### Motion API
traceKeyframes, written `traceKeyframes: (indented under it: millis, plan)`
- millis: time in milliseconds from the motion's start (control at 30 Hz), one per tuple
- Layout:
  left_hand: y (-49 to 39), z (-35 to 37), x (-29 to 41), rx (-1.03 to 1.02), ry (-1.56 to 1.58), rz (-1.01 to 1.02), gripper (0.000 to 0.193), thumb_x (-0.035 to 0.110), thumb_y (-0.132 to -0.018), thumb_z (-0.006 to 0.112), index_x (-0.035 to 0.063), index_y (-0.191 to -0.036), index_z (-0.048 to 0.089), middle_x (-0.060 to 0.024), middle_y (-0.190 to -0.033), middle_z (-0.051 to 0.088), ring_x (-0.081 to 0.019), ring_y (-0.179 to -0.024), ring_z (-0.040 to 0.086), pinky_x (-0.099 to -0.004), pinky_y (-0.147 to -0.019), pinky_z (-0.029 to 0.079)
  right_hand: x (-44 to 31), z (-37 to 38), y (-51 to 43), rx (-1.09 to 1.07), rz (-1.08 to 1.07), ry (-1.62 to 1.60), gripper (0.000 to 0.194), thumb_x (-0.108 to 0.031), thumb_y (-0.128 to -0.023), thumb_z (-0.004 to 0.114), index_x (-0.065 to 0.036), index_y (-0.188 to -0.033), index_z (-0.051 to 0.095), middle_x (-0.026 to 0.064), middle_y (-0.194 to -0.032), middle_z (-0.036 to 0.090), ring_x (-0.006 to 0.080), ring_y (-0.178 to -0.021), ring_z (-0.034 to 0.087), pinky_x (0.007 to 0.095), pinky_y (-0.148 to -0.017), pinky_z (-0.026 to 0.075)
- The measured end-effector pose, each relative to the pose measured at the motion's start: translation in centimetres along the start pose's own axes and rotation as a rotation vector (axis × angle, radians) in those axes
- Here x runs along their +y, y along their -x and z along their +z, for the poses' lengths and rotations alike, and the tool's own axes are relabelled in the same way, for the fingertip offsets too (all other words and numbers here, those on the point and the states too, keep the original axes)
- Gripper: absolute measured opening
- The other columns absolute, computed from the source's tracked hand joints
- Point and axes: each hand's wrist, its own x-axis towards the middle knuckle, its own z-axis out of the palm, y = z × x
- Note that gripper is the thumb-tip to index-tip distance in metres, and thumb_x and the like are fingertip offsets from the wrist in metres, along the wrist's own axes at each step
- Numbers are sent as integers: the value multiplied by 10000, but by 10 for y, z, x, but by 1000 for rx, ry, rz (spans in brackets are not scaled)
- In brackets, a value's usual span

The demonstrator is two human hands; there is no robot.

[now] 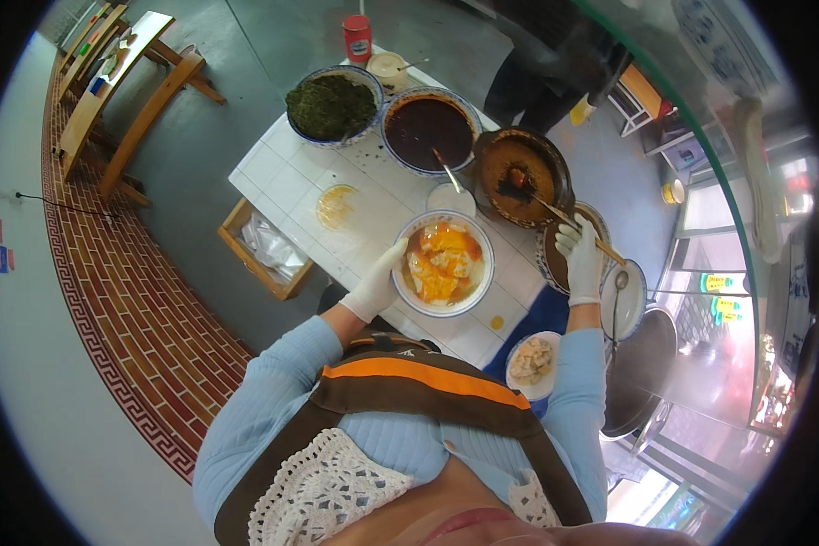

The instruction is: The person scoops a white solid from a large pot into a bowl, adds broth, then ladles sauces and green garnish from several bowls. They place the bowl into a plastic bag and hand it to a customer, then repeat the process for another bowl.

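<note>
My left hand (377,283), in a white glove, grips the left rim of a blue-rimmed white bowl (489,273). Soft white pieces under an orange-brown sauce (445,263) fill it. In its own white glove, my right hand (580,256) is closed around the wooden handle of a ladle (611,251). The handle slants down into a dark pot of brown sauce (498,160), where a reddish patch shows near the middle; the ladle's head is hidden. Partly behind my right hand stands another bowl of brown liquid (551,256).
A bowl of chopped greens (332,106) and a bowl of dark red sauce (430,133) stand at the tiled table's (273,160) far side. A small bowl of pale food (532,365), a metal pot (645,375), a wooden drawer (286,290) and a glass panel (716,184) surround me. A person (536,75) stands beyond.
</note>
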Motion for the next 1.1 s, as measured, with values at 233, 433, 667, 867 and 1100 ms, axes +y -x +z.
traceKeyframes:
  millis: [233,433,667,867,1100]
  plan:
    - [64,-48,106,9,-91,-3,597,369,-1143,460,13,-1613,370,-131,-1584,501,-237,-1446,493,-386,-1231,377,33,64,75,-133,357,-324,392,-331,-1081,626,-32,-1334,639,97,-934,727,125,-615,595,243,-605,539]
    - [105,-94,211,26,-73,-62,616,369,-1140,455,1,-1622,346,-146,-1608,475,-242,-1464,474,-387,-1243,365,113,322,59,-405,-312,853,597,-213,-999,689,-248,-1573,528,53,-910,748,141,-822,728,313,-708,543]
    - [122,-125,279,30,-64,43,597,354,-1153,416,18,-1638,322,-147,-1641,422,-256,-1511,417,-395,-1264,333,109,471,-10,-299,-67,272,303,-263,-1056,624,7,-1143,729,79,-826,733,161,-567,663,286,-542,526]
    - [111,-143,306,8,-42,51,602,369,-1154,411,16,-1635,330,-142,-1634,431,-252,-1501,428,-400,-1262,338,90,475,-49,-234,-163,828,284,-209,-1086,528,-15,-1168,719,156,-895,760,245,-704,736,365,-653,579]
    - [87,-149,316,18,-164,9,686,471,-1116,448,68,-1652,306,-153,-1661,382,-279,-1532,388,-433,-1285,310,86,486,-52,-405,-715,1377,271,-160,-1021,537,-67,-1188,729,208,-1054,754,414,-1004,718,503,-830,584]
